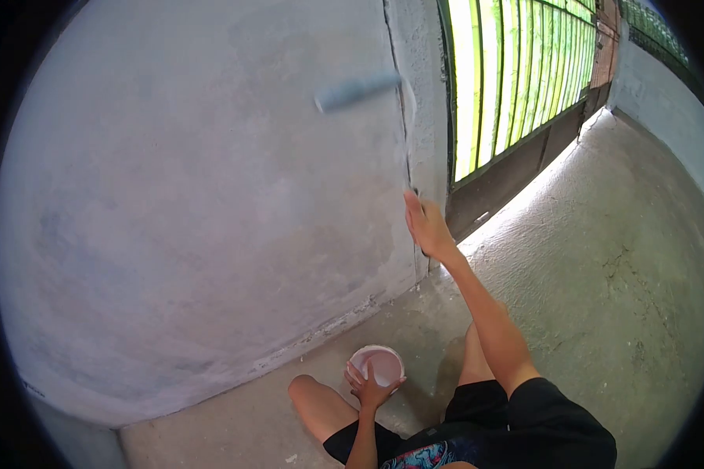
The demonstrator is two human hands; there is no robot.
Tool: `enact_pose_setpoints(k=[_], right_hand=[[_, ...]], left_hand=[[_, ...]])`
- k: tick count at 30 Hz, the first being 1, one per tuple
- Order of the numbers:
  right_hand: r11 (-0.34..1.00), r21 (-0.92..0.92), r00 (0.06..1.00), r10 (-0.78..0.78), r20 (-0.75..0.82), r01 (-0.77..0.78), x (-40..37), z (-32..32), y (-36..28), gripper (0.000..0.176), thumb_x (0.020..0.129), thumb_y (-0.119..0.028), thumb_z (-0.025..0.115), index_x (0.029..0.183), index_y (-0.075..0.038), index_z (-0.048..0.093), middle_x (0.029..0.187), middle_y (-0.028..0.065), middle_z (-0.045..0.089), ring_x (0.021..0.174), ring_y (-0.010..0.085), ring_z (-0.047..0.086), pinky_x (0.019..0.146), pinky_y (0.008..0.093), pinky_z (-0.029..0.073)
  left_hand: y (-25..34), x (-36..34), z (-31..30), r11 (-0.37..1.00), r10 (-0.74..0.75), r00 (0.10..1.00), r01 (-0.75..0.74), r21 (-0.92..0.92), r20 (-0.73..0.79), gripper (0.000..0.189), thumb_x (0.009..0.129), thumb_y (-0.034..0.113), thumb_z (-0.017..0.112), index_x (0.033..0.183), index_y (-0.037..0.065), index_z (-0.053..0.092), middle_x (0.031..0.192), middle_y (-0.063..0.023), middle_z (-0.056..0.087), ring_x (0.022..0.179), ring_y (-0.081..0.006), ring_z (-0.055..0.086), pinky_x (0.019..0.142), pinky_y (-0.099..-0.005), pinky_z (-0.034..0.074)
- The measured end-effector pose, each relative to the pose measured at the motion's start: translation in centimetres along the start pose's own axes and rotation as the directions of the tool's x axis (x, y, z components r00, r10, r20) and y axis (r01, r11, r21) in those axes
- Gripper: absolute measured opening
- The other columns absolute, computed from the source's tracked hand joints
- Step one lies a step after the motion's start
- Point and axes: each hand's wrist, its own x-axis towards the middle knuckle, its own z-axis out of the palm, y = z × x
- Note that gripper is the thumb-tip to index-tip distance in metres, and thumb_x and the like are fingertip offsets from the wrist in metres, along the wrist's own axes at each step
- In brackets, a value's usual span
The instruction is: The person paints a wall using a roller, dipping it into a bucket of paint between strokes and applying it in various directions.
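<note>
My right hand (429,228) is closed around the handle of a paint roller (358,91). The roller's light blue sleeve is slightly blurred and overlaps the upper part of the wall (211,180), near the vertical crack at its right end. Low in front of my body, my left hand (374,388) grips the near side of a small white bucket (389,364), its fingers spread over the rim. Pale, whitish paint shows inside the bucket.
A barred metal gate (516,86) with bright green light behind it stands to the right of the wall. Concrete floor (594,250) stretches out on the right. Another pale wall (665,109) runs along the far right. My bent legs flank the bucket.
</note>
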Motion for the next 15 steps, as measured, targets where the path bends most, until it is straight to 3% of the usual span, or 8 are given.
enact_pose_setpoints(k=[8,12,15], right_hand=[[0.981,-0.103,0.984,0.171,0.053,-0.165,-10.9,0.9,17.9,0.059,0.096,-0.05,0.043,0.069,0.003,0.048,0.059,0.0105,0.041,0.061,0.0161,0.041,0.057,0.039,0.037],[0.961,-0.143,0.969,0.243,0.033,-0.236,-16.1,1.8,21.7,0.06,0.096,-0.05,0.044,0.07,0.003,0.049,0.059,0.0125,0.041,0.06,0.0178,0.041,0.058,0.0397,0.037],[0.958,-0.137,0.968,0.252,-0.009,-0.251,-17.8,2.2,22.8,0.059,0.097,-0.048,0.042,0.066,0.002,0.047,0.056,0.0073,0.041,0.058,0.0149,0.041,0.055,0.0382,0.037]], left_hand=[[0.3,-0.1,-0.2,1.0,0.019,1.0,-0.019,-0.01,-0.015,0.12,0.053,0.074,0.074,0.148,0.02,0.025,0.152,-0.0246,-0.016,0.138,-0.0502,-0.012,0.097,-0.0737,0.021],[0.4,-0.2,-0.3,1.0,0.015,1.0,-0.015,-0.011,-0.012,0.12,0.053,0.072,0.075,0.148,0.02,0.025,0.153,-0.024,-0.015,0.138,-0.0507,-0.011,0.097,-0.0737,0.02],[0.4,-0.2,-0.3,1.0,0.011,1.0,-0.011,-0.011,-0.009,0.12,0.053,0.073,0.075,0.148,0.02,0.024,0.153,-0.0235,-0.015,0.138,-0.0511,-0.011,0.097,-0.0736,0.02]])
